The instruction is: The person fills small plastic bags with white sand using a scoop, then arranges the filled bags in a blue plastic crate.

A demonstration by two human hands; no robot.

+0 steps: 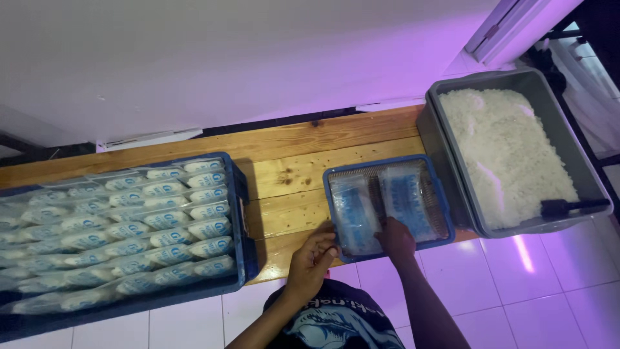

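Head view, looking straight down, shows a person standing at a wooden bench (284, 174) set against a pale wall. A small blue tray (386, 201) sits near the bench's front edge, and two stacks of flat, clear plastic bags with blue print (380, 205) lie side by side in it. The left hand (312, 260) rests at the tray's near left corner, its fingers curled loosely against the rim and the corner of the left stack; whether they actually pinch a bag cannot be told. The right hand (395, 238) reaches over the tray's near rim with its fingers bent down onto the bags between the two stacks, pressing or gripping the near edges, though the fingertips are hidden under the hand.

Just to the right of the tray, touching or nearly touching it, stands a deep grey tub (445, 116) filled with white rice (504, 148). A dark-handled scoop (571, 207) lies in the rice at the tub's near right corner. Well apart on the left end of the bench is a large blue crate (240, 213) packed with rows of filled, sealed bags (129, 232) lying on their sides. White floor tiles (536, 284) show below the bench.
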